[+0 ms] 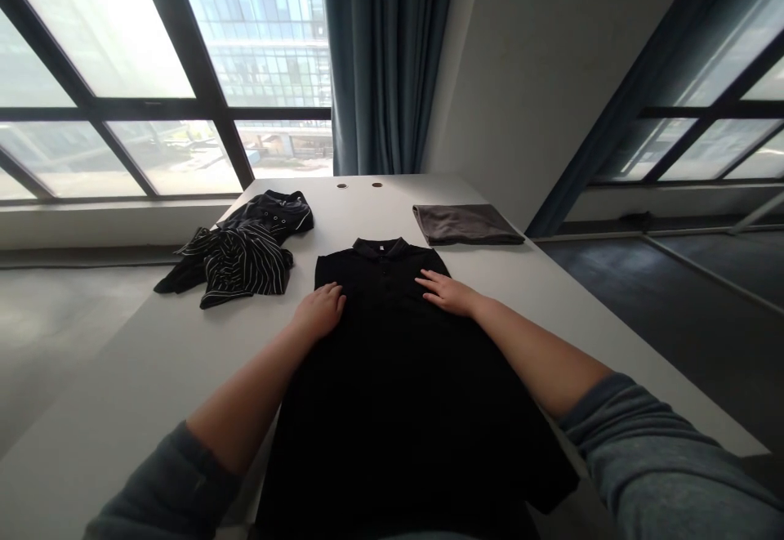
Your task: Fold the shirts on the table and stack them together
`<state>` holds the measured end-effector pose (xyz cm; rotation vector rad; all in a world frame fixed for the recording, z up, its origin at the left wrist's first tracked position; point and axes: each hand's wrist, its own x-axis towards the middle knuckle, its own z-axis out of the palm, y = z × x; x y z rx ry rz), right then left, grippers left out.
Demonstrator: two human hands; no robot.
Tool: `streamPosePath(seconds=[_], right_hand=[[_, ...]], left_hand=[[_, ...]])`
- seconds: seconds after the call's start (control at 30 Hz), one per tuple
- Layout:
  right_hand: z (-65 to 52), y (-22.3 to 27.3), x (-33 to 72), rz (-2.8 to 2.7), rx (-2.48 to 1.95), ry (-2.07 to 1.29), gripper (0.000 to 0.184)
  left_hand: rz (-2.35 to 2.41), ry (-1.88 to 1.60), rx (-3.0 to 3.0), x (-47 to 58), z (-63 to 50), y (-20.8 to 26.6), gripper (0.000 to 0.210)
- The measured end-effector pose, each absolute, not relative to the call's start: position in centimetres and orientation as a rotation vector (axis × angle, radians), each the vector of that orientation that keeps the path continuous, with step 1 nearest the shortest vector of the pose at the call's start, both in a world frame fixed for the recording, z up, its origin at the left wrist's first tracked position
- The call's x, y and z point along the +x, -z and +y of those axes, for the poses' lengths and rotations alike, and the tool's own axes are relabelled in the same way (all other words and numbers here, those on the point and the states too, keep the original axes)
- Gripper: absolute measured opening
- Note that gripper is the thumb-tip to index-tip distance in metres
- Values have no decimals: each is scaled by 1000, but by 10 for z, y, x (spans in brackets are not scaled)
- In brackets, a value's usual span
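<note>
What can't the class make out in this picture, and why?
Head view:
Label: any print, too small.
Shirt: most of its near hem, lost in darkness by the bottom edge.
Left hand and right hand: palms, turned down onto the shirt.
Striped cloth: full shape, hidden by its own folds.

Blue-grey sleeves [667, 462] (the right one visibly creased) leave both forearms [251, 393] bare.

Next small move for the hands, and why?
Probably slide the right hand down the black polo shirt to its near right corner and draw that inward: it juts out well past the shoulder, while the left hand already rests at the shirt's left edge near the chest.
</note>
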<state>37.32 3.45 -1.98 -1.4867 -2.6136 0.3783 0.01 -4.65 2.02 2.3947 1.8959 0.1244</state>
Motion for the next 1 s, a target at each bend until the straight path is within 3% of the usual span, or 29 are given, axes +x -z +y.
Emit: streamPosePath(seconds=[0.3,0.73,1.0], right_hand=[[35,40,372,-2607,-1416,-276,60],[37,47,374,-2612,-1361,-246,64],[3,26,381,-2308,-1129,-93,34]], left_hand=[[1848,-43,2435,-4,-11,17,66],[1787,-64,2489,-8,-9,28,67],[1782,-413,2672,-9,-51,15,54]])
